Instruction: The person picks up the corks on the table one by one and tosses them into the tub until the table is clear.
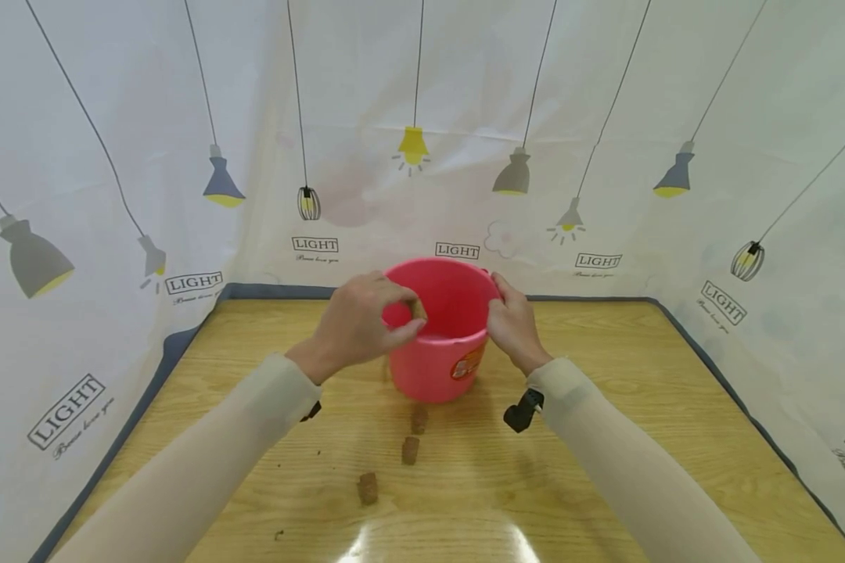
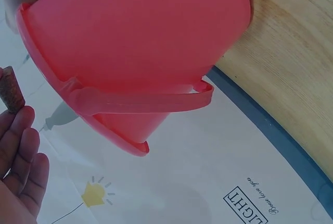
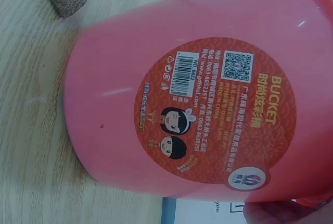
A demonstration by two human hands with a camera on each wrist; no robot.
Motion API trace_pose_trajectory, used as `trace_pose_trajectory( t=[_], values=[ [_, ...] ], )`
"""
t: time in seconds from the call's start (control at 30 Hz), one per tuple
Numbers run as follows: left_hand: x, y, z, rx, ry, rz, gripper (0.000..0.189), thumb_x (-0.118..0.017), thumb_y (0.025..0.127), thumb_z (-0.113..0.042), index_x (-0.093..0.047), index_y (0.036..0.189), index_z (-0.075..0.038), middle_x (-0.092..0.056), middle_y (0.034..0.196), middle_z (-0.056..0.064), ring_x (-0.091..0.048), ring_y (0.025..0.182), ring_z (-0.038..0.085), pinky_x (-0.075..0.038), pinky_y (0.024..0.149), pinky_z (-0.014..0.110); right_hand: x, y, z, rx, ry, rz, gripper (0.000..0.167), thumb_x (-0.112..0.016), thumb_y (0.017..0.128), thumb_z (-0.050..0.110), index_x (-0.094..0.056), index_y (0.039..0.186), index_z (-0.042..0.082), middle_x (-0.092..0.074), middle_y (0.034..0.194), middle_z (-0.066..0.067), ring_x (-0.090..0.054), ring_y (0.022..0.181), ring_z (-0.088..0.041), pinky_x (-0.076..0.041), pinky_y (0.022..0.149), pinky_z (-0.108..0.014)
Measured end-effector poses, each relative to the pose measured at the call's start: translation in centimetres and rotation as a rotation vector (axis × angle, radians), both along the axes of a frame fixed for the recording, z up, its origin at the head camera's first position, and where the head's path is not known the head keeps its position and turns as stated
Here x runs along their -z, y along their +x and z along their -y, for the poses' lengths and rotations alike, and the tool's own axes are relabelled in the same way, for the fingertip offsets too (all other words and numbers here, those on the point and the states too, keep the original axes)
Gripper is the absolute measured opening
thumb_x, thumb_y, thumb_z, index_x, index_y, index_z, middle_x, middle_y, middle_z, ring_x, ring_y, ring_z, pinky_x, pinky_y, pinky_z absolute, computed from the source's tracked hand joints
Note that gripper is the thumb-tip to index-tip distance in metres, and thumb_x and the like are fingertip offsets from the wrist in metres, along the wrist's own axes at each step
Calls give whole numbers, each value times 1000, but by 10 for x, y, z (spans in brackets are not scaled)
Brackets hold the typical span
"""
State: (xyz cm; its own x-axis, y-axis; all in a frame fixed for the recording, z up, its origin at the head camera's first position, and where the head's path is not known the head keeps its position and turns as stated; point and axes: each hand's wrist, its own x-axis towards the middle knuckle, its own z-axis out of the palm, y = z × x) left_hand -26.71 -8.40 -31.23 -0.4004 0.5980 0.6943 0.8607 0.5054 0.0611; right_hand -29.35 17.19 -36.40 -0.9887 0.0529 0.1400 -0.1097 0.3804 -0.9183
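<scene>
A pink bucket (image 1: pixel 433 371) stands upright on the wooden table, with a round red label (image 3: pixel 216 109) on its side. My left hand (image 1: pixel 362 320) is at the left of the rim and pinches a brown cork stopper (image 1: pixel 418 310) between thumb and fingers; the left wrist view shows this stopper (image 2: pixel 10 89) just outside the rim's outline. On the right my hand (image 1: pixel 512 320) grips the bucket's rim, its fingers partly hidden. Three more cork stoppers lie in front of the bucket: one close to its base (image 1: pixel 418 420), a middle cork (image 1: pixel 410 450) and a nearer cork (image 1: pixel 368 488).
The bucket's pink handle (image 2: pixel 145 102) hangs down its side. A white cloth (image 1: pixel 366 102) printed with lamps surrounds the wooden table (image 1: pixel 605 438) at the back and sides. Several dark crumbs (image 1: pixel 278 535) lie on the left of the tabletop.
</scene>
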Motion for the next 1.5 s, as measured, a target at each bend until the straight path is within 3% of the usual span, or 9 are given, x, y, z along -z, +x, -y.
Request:
trace_pose_trajectory(
  t=[0.37,0.5,0.63,0.77,0.9,1.0,1.17,1.37,1.5],
  values=[
    [2,-10,-6,-140,-60,128,11,-76,90,-26,-78,90,-15,-74,85,-4,-57,76,14,-48,66,27,0,0,0,11,12,-19,57,-33,106,15,-27,162,9,-34,165,-6,-57,99,-28,-48,76,-29],
    [3,-11,-9,-190,-92,195,12,-75,90,-28,-77,88,-16,-73,84,-6,-59,80,16,-50,70,29,0,0,0,16,15,-20,57,-33,105,15,-28,162,10,-35,164,-6,-53,75,-26,-45,65,-29],
    [3,-14,-12,-227,-123,283,12,-75,91,-28,-77,88,-17,-73,84,-3,-58,82,17,-51,72,31,1,0,0,20,16,-16,57,-34,105,16,-28,162,11,-37,163,-6,-50,64,-20,-44,60,-26],
    [4,-16,-14,-247,-140,359,14,-75,91,-29,-78,90,-16,-74,87,-2,-57,85,16,-52,73,31,2,-1,0,22,15,-14,57,-34,105,15,-28,162,12,-37,163,-6,-49,62,-19,-45,60,-26],
    [3,-15,-15,-272,-156,418,14,-75,91,-30,-78,91,-16,-73,86,-4,-57,87,16,-53,73,31,2,-1,0,20,12,-9,57,-34,106,15,-27,163,11,-35,164,-6,-55,75,-27,-47,66,-28],
    [3,-15,-17,-304,-181,447,25,-77,90,-34,-79,102,-12,-74,95,-1,-60,93,19,-56,78,33,2,-1,0,20,6,-4,58,-33,106,15,-27,163,11,-34,164,-6,-58,81,-29,-48,69,-28],
    [5,-16,-19,-329,-183,440,47,-79,88,-38,-74,121,-5,-74,111,6,-64,99,24,-59,82,37,2,0,0,21,11,-11,57,-34,105,15,-28,162,10,-37,163,-7,-51,65,-22,-46,63,-26],
    [5,-13,-18,-318,-159,371,46,-79,88,-38,-74,120,-6,-74,110,6,-64,97,23,-59,82,37,1,0,1,16,13,-13,58,-33,105,14,-27,162,9,-33,165,-6,-56,102,-27,-48,78,-30],
    [4,-11,-17,-299,-133,330,44,-79,88,-37,-74,119,-6,-74,110,6,-66,97,24,-59,84,38,0,0,1,20,11,-14,57,-33,105,14,-28,162,9,-34,164,-7,-57,100,-33,-49,79,-34]
  ],
)
